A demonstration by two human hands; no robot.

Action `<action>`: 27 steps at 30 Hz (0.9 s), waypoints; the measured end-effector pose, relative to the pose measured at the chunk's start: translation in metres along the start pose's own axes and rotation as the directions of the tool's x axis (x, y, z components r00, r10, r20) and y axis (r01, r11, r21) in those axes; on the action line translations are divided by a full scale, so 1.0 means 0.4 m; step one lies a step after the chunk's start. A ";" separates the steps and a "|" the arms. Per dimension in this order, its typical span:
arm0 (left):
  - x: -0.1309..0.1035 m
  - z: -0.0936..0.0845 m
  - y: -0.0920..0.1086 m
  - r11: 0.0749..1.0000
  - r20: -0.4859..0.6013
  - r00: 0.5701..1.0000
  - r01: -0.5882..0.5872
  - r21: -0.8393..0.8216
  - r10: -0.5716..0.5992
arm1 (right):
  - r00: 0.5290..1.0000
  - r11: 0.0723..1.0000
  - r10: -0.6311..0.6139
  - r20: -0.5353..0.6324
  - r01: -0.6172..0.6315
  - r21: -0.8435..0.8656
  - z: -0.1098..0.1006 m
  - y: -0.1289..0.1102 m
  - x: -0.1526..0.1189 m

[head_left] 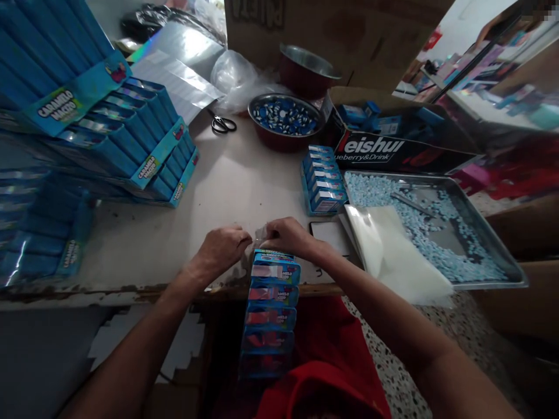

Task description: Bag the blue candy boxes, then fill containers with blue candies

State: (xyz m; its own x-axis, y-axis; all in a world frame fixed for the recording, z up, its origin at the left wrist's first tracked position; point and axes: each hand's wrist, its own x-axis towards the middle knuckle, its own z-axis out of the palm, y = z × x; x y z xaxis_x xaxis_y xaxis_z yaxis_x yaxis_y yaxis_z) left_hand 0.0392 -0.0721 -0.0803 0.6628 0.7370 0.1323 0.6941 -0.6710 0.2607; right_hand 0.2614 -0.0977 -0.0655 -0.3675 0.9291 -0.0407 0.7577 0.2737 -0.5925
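1. Right hand [286, 234]: grip closed on clear wrap [261, 234] at the far end of the pack of blue boxes [271, 319].
2. Left hand [227, 243]: grip closed, fingertips pinched just beside the wrap; cannot tell whether they hold any of it.
3. Pack: across the near edge of the desk [262, 180], its near end above red cloth [338, 349].
4. Right of the hands: pale sheets [384, 238] overlapping a metal tray [489, 286] of light-blue pieces; 1 smaller blue pack [325, 181] behind.
5. Farther back: scissors [223, 125], 1 bowl [283, 139] of wrapped pieces.
6. Left: stacked blue cartons [131, 145].
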 end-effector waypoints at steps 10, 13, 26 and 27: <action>0.025 0.027 0.040 0.889 -0.378 0.816 -0.331 0.316 0.438 | 0.940 0.878 0.312 0.136 -0.230 -0.420 -0.088 -0.055 -0.052; 0.061 0.005 0.035 0.861 -0.509 0.703 -0.323 0.393 0.496 | 0.974 0.935 0.225 0.007 -0.214 -0.282 -0.093 -0.043 -0.051; -0.028 0.042 0.034 0.944 -0.388 0.882 -0.160 0.290 0.269 | 0.974 0.842 0.203 -0.099 -0.225 -0.489 -0.011 0.014 -0.124; -0.034 0.039 0.041 0.958 -0.354 0.906 -0.145 0.249 0.230 | 0.973 0.850 0.203 -0.105 -0.229 -0.474 -0.002 0.016 -0.140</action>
State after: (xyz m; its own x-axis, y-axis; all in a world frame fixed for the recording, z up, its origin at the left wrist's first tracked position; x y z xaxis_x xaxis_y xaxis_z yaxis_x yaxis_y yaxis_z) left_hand 0.0459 -0.0943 -0.0928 0.6608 0.5425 0.5187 0.6381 -0.7699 -0.0076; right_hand 0.2874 -0.1477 -0.0665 -0.1470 0.9862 -0.0758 0.9840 0.1380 -0.1130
